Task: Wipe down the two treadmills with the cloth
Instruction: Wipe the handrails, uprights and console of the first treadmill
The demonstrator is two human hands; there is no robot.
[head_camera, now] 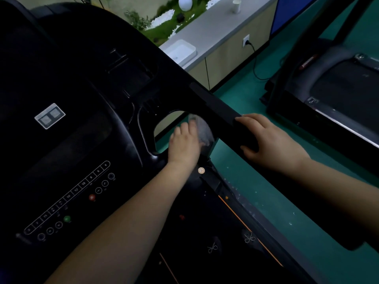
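Note:
A black treadmill console (pixel 78 111) with rows of buttons fills the left of the head view. My left hand (pixel 184 143) reaches into the gap beside the console and holds a blurred grey cloth (pixel 202 130) against the underside of the right handrail (pixel 221 111). My right hand (pixel 270 140) grips that handrail from the outside, fingers curled over its top. The belt of a second treadmill (pixel 344 87) lies at the upper right, and one of its black uprights crosses the frame above it.
A low cabinet (pixel 225 33) with a grey top runs along the back, carrying a white tray (pixel 180 51) and a white cup (pixel 236 6). A cable hangs from its wall socket (pixel 246 41). Green floor (pixel 266 191) lies between the two machines.

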